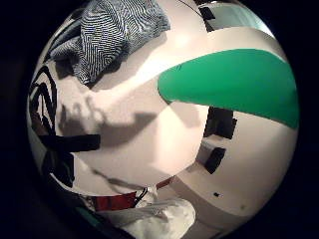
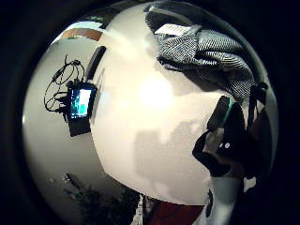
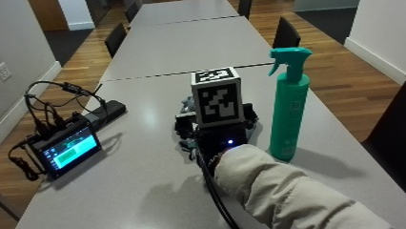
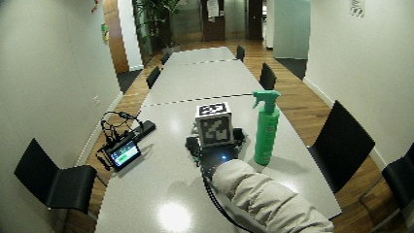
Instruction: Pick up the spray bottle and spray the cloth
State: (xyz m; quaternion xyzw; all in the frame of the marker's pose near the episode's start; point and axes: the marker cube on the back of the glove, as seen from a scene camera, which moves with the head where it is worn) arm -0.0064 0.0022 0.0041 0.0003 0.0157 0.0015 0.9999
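A tall green plastic spray bottle (image 3: pixel 289 105) is seen upright on the long grey counter (image 3: pixel 146 143), just beside the black-gloved right hand (image 3: pixel 216 129), toward the counter's right edge. How far the hand is opened cannot be told; nothing is seen held. A striped grey cloth (image 2: pixel 206 51) is crumpled ahead of the palm. A small screen device (image 3: pixel 63 148) is set near the left edge, bare counter between.

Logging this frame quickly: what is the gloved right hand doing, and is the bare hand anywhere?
Right hand: above the table beside the spray bottle, not holding it; open or closed cannot be told.
Bare hand: not in view.
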